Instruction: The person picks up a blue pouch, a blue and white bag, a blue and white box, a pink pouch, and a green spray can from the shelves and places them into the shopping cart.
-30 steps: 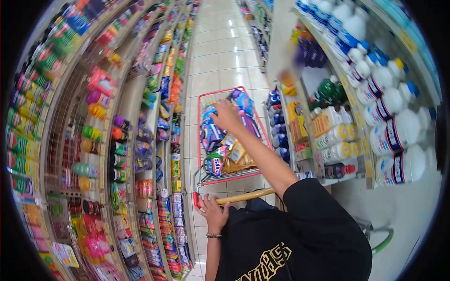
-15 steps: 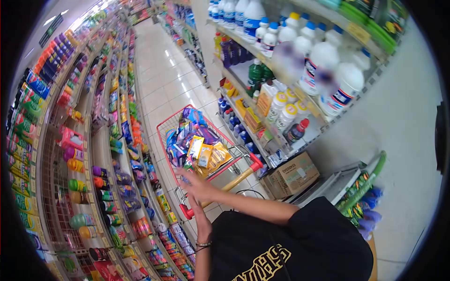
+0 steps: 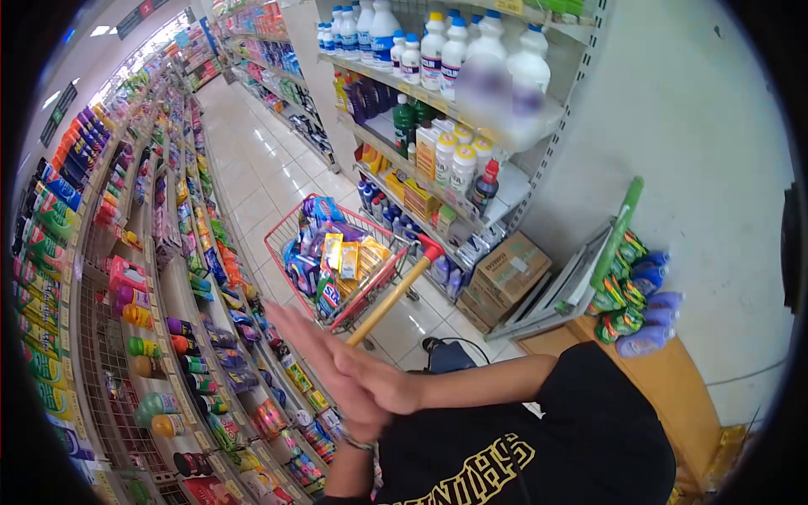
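**Hands and cart.** The right hand (image 3: 335, 358) and left hand (image 3: 360, 411) are pressed palm to palm before the chest, each grip apart, fingers straight, holding nothing. The red shopping cart (image 3: 290, 217), laden with packets, stands just ahead in the aisle. Its handle (image 3: 389, 296) is untouched, below shelved white bottles (image 3: 438, 46).

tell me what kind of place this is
Most likely a supermarket aisle, in the cleaning-goods section: long shelves of colourful spray cans and bottles, white plastic bottles with blue caps, and a red wire shopping cart full of packets.
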`<move>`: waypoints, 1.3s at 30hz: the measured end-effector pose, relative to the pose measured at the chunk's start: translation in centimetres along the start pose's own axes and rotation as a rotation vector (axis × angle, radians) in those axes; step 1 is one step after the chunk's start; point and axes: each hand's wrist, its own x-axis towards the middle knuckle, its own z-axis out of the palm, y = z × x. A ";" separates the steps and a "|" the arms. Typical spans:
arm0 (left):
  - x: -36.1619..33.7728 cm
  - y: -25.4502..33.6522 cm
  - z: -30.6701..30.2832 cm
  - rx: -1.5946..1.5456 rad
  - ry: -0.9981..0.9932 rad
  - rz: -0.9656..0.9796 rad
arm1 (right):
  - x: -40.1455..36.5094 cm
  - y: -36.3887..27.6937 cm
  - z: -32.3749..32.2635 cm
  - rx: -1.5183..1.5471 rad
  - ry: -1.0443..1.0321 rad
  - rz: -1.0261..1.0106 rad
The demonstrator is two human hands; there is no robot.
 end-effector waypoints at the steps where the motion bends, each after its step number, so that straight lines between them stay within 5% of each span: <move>1: 0.8 -0.4 -0.5 0.004 -0.009 -0.002 | -1.3 -0.2 1.4 -0.088 -0.009 -0.006; 3: 1.8 -1.4 -1.3 -0.623 0.073 -0.024 | -2.5 -0.8 2.4 -0.151 -0.031 -0.037; 4: 1.4 -1.8 -1.7 -0.605 0.094 -0.016 | -2.5 -1.0 1.9 -0.139 -0.058 -0.040; 6: 0.1 -2.6 -2.1 -1.235 -0.049 -0.152 | -2.0 -1.0 0.4 0.657 0.056 0.063; 9: -1.8 -2.5 -2.9 -1.344 -0.114 -0.271 | -2.5 -1.7 0.6 0.915 0.192 0.202; 18: -5.0 -4.2 -5.7 -1.661 -0.067 -0.420 | -3.3 0.1 1.2 1.002 0.104 0.332; 26: -7.1 -7.0 -7.6 -1.570 0.082 -0.454 | -1.8 2.0 0.6 0.822 -0.007 0.357; 28: -8.1 -8.3 -7.8 -1.498 0.184 -0.480 | -1.7 3.5 -1.2 0.465 0.218 0.368; 31: -11.0 -10.7 -7.7 -1.138 0.385 -0.584 | -1.2 6.8 -6.7 0.329 0.347 0.419; 37: -24.1 -15.7 -7.5 -0.613 0.712 -1.111 | 3.4 10.7 -15.0 0.210 0.402 0.504; 39: -31.3 -18.2 -5.7 -0.625 1.029 -1.190 | 4.7 13.6 -17.7 -0.003 0.340 0.449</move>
